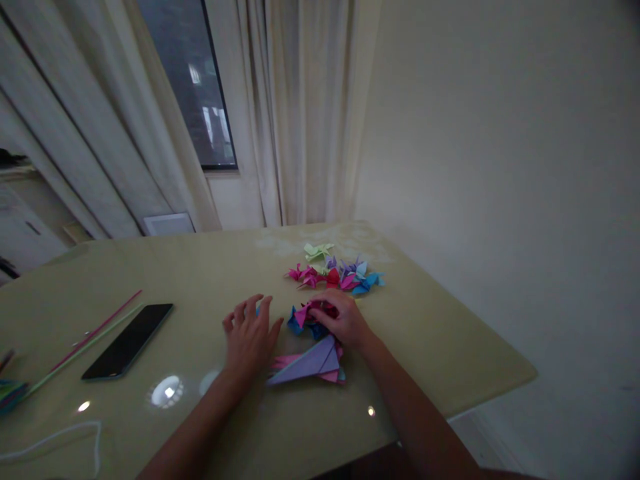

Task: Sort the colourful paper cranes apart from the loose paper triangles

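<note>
My right hand (344,319) is closed, thumb and fingers together on a pink origami crane (303,313) at the front cluster. Dark blue folded paper (295,323) lies beside and under it, partly covered by my fingers. To the left, my left hand (247,333) hovers or rests over the table with its fingers spread; a speck of blue shows behind its fingertips. Just below both hands lie flat folded paper pieces, a lavender one (315,363) on top of pink ones (329,377). Beyond my right hand sits a loose group of paper cranes in pink, red (332,279), purple, blue (369,283) and pale green (318,251).
A black phone (127,343) lies on the left of the glossy table (440,340), next to thin pink and green strips (95,340). A white cable (55,437) curves at the near left. Colourful paper (11,395) sits at the left edge. A wall borders the right side.
</note>
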Available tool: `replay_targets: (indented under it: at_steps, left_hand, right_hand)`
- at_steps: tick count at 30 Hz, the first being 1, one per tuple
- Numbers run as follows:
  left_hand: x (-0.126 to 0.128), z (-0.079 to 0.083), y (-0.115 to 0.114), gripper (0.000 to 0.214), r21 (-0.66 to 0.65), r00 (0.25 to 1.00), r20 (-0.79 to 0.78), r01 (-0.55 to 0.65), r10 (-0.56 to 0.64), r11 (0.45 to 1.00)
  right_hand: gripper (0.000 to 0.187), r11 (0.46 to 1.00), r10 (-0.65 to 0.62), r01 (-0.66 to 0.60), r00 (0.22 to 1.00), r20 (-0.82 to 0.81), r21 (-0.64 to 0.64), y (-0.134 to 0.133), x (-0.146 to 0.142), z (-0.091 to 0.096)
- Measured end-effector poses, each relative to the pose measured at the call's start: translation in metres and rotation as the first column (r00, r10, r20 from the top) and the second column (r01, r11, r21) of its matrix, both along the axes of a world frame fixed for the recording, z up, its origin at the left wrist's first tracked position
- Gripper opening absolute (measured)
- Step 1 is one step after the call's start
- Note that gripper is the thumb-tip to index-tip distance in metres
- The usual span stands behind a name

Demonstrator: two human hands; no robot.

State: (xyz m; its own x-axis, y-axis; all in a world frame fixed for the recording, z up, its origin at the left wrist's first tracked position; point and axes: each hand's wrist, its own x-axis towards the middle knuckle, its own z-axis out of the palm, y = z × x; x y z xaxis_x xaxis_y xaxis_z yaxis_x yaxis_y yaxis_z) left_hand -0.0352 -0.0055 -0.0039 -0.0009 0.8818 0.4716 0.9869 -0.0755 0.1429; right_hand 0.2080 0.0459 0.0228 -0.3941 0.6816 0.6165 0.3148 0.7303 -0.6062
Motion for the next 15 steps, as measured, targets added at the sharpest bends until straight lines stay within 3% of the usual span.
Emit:
replay_targets:
  at_steps: [2,5,10,15]
  left_hand:
    - [-0.013,-0.008,0.007,0.046,-0.094,0.998,0.008,-0.062,0.063,0.994]
    - [-0.026,-0.021,0.018,0.041,-0.121,0.990,0.136,0.059,-0.042,0.991]
    - [-0.015,-0.019,0.022,0.037,0.147,0.856,0.430,0.246,-0.286,0.958]
    - [0.008,-0.014,0.008,0.050,0.361,0.760,0.364,0.418,-0.539,0.834]
  right_hand:
    - [0.025,0.999,-0.042,0.042,0.999,-0.010,-0.015,0.003,0.003,-0.001]
    - [0.025,0.996,-0.086,0.086,0.996,-0.016,-0.017,0.006,0.006,-0.003]
    - [0.025,0.995,-0.087,0.087,0.996,-0.004,0.041,0.005,0.005,-0.002]
    - [0.036,0.991,0.064,-0.076,0.992,0.106,0.111,-0.004,-0.005,-0.002]
